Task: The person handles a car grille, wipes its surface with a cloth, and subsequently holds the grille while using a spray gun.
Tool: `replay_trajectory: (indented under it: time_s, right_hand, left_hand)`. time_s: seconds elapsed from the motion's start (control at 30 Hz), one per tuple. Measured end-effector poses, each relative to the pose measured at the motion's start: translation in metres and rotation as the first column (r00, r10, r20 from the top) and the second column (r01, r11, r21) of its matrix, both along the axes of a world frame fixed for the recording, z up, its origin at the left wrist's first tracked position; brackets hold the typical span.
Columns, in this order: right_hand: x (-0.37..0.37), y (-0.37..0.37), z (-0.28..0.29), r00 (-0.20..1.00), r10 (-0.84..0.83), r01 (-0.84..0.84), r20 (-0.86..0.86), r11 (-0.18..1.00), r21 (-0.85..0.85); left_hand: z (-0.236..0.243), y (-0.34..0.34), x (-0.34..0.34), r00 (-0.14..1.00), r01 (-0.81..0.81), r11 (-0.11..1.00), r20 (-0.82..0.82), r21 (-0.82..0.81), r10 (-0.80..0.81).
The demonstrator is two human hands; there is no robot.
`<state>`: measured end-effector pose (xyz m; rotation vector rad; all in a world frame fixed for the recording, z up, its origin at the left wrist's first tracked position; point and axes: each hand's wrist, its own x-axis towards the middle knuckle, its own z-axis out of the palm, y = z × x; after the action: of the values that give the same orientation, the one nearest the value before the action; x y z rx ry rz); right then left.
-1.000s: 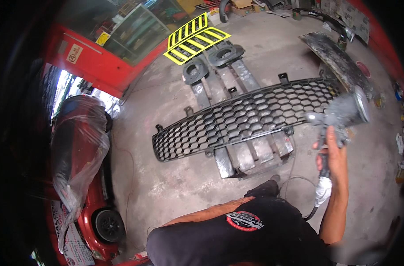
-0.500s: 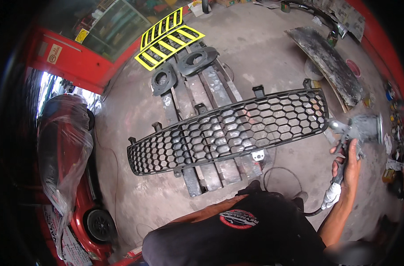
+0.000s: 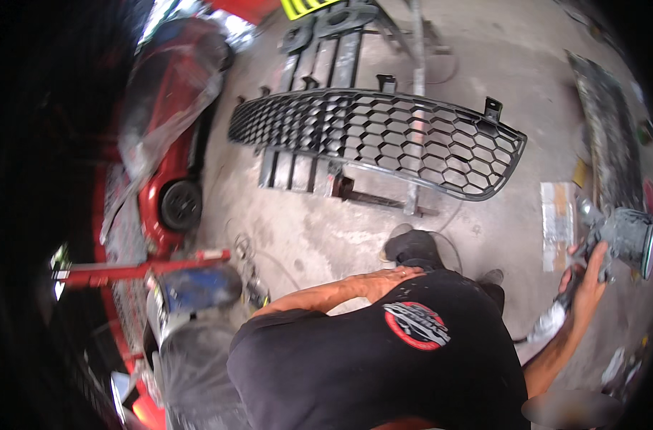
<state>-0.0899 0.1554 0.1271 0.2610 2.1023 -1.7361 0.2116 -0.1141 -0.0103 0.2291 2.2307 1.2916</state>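
Note:
My right hand point(image 3: 590, 279) is wrapped round the handle of a grey paint spray gun point(image 3: 619, 235) out at the right. White wrapping covers the hose end below the grip. A black honeycomb car grille point(image 3: 384, 94) lies ahead on a low metal stand point(image 3: 319, 64), well apart from the gun. Dark round-holed trim pieces point(image 3: 344, 20) and a yellow slatted panel point(image 3: 305, 6) sit at the stand's far end. My left hand point(image 3: 398, 276) lies flat against my leg, holding nothing that shows; its fingers are partly hidden.
On the left is a red car point(image 3: 170, 179) under clear plastic sheeting. A blue cylindrical tank point(image 3: 201, 288) stands nearer, beside a red bar point(image 3: 154, 268). At right, a cardboard piece point(image 3: 558, 223) and a long dark stained panel point(image 3: 609, 129) flank the gun. Hose loops cross the floor.
My view has tilted down and turned, so the grille appears higher and the tank has come into sight. The spray gun stays in my right hand; my left hand now shows at my leg.

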Motion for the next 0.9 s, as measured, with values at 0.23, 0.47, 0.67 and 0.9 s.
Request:
replay_trajectory:
  time_s: [0.23, 0.47, 0.67, 0.9]
  right_hand:
    - [-0.022, 0.070, 0.019, 0.766, 0.638, -0.560, 0.083, 0.725, -0.401]
    - [-0.076, 0.049, 0.028, 0.763, 0.645, -0.558, 0.024, 0.678, -0.480]
    - [-0.149, -0.009, 0.048, 0.732, 0.670, -0.608, -0.128, 0.557, -0.566]
    - [-0.252, -0.130, 0.072, 0.444, 0.847, -0.873, -0.291, 0.336, -0.354]
  left_hand:
    - [0.060, 0.102, -0.057, 0.999, 0.018, 0.993, 0.034, -0.121, -0.014]
    - [0.040, 0.142, -0.085, 0.996, -0.090, 0.989, -0.027, -0.121, 0.088]
    - [0.022, 0.138, -0.134, 0.944, -0.327, 0.944, 0.039, -0.044, 0.328]
    - [0.003, 0.096, -0.223, 0.852, -0.502, 0.863, -0.209, -0.061, 0.481]
